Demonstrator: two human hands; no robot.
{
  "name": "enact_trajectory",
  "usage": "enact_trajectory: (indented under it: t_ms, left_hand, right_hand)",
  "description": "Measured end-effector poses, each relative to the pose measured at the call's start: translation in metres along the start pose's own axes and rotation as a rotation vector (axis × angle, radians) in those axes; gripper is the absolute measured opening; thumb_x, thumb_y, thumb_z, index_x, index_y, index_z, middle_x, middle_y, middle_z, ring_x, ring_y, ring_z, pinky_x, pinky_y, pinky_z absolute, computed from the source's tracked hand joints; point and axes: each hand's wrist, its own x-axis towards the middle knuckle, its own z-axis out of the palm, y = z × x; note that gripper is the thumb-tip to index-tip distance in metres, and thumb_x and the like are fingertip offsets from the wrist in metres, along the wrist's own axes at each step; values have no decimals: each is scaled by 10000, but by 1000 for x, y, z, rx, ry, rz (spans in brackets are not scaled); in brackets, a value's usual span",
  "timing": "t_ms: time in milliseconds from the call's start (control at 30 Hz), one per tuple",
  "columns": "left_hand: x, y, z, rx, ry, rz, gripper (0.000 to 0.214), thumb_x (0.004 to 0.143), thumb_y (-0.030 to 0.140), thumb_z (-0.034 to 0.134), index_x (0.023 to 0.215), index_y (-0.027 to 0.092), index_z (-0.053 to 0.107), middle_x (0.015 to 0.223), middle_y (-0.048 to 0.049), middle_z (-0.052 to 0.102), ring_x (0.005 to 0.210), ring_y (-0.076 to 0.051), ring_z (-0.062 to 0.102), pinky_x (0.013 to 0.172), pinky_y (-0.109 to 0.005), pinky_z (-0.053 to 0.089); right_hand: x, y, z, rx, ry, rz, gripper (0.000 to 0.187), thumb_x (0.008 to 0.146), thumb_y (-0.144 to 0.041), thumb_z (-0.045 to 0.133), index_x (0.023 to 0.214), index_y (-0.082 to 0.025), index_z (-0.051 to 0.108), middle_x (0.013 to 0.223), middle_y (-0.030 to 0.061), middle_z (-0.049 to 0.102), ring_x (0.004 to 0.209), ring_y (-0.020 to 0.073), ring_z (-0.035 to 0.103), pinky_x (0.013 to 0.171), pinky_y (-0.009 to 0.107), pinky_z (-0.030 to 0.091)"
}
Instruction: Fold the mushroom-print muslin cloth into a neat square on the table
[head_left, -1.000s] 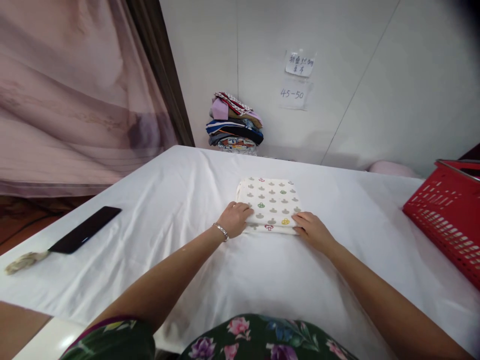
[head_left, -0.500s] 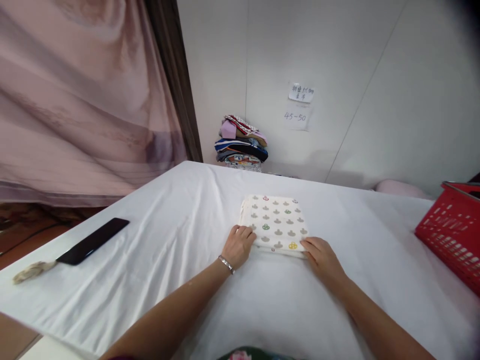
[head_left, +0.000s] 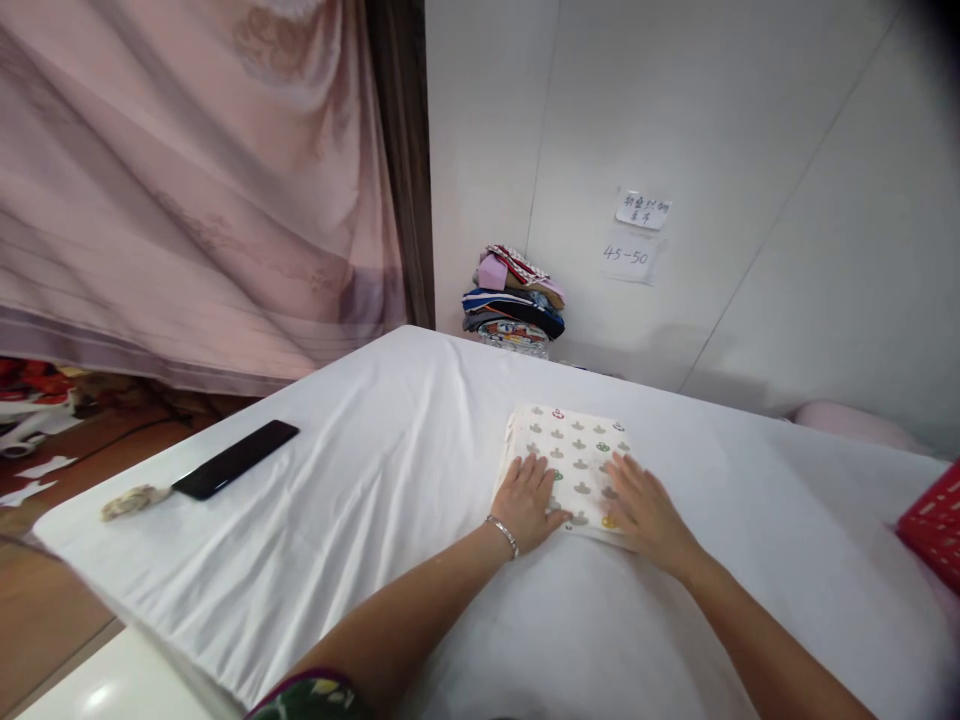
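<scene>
A folded white cloth (head_left: pixel 579 450) printed with small mushrooms, mostly grey with a few coloured ones, lies flat on the white-covered table (head_left: pixel 360 510). My left hand (head_left: pixel 529 503) rests on its near left part, fingers spread and flat, with a silvery bracelet at the wrist. Over the near right part lies my right hand (head_left: pixel 649 513), fingers also stretched out on the fabric. Both palms hide the near corners of the cloth.
A black phone (head_left: pixel 236 460) with a fluffy strap (head_left: pixel 133 502) lies on the left. A stack of folded fabrics (head_left: pixel 516 300) stands beyond the far edge, by the wall. At the right edge is a red plastic basket (head_left: pixel 934 530). A pink curtain (head_left: pixel 210 200) hangs at left.
My hands have moved from holding the cloth's near edges to lying flat on top of it. The camera view has turned left, so everything appears shifted right.
</scene>
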Motion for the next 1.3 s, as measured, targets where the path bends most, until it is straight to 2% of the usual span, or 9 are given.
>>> enact_trajectory:
  t_ms: [100, 200, 300, 433, 533, 633, 767, 1133, 1300]
  left_hand:
    - [-5, -5, 13, 33, -35, -2, 705, 799, 616, 427, 1315, 136, 402, 1397, -141, 365, 1318, -288, 263, 1094, -444, 178]
    - [-10, -6, 16, 75, -18, 5, 727, 810, 640, 373, 1327, 129, 386, 1403, -140, 356, 1318, -285, 263, 1090, -445, 185]
    - [-10, -5, 16, 98, 4, 6, 723, 821, 637, 350, 1327, 121, 389, 1402, -139, 359, 1319, -287, 260, 1088, -450, 187]
    - [-9, -5, 17, 99, -3, 14, 729, 813, 645, 352, 1320, 123, 403, 1403, -135, 357, 1320, -293, 257, 1089, -449, 183]
    - [-9, -6, 17, 93, -18, 9, 732, 818, 646, 336, 1324, 121, 398, 1408, -139, 346, 1322, -292, 252, 1088, -451, 183]
    - [-9, -6, 18, 83, -37, -3, 723, 827, 637, 324, 1333, 123, 384, 1408, -140, 346, 1326, -285, 243, 1085, -453, 186]
    - [-10, -4, 18, 78, -48, -25, 725, 828, 628, 335, 1342, 118, 368, 1411, -145, 339, 1332, -286, 227, 1086, -448, 175]
    - [-9, -3, 17, 64, -75, -33, 789, 804, 665, 325, 1347, 92, 354, 1406, -172, 337, 1335, -297, 209, 1091, -456, 136]
    - [-9, -3, 17, 71, -81, -25, 791, 795, 663, 350, 1342, 92, 358, 1409, -173, 329, 1335, -301, 204, 1091, -460, 130]
  right_hand:
    - [1, 6, 15, 8, -198, 18, 590, 878, -539, 314, 1384, -235, 315, 1471, 49, 238, 1355, 255, 156, 1087, 490, 142]
    - [7, 9, 14, 41, -293, 89, 611, 877, -573, 245, 1388, -244, 309, 1485, 23, 186, 1365, 233, 107, 1092, 466, 136]
    - [31, -2, 1, 34, -267, 115, 623, 881, -559, 211, 1380, -206, 333, 1487, 45, 180, 1368, 227, 81, 1090, 451, 147]
    - [87, -33, -3, -4, -134, 16, 618, 892, -520, 222, 1398, -172, 288, 1495, 68, 145, 1371, 216, 70, 1089, 424, 130]
    - [128, -53, 14, -53, -83, -19, 603, 904, -490, 216, 1409, -162, 250, 1500, 69, 118, 1372, 208, 53, 1087, 418, 102]
    - [153, -59, 41, -124, -192, -10, 607, 903, -479, 232, 1412, -148, 239, 1496, 68, 142, 1370, 213, 70, 1085, 417, 60]
    - [160, -54, 62, -147, -267, -9, 630, 899, -505, 209, 1420, -151, 216, 1500, 48, 124, 1369, 209, 65, 1084, 404, 27]
    - [176, -67, 71, -119, -271, -92, 625, 902, -503, 155, 1425, -163, 198, 1497, 45, 145, 1369, 199, 57, 1076, 422, -5]
    - [177, -67, 70, -81, -298, -49, 620, 903, -493, 163, 1428, -165, 190, 1499, 43, 128, 1370, 193, 56, 1076, 414, 2]
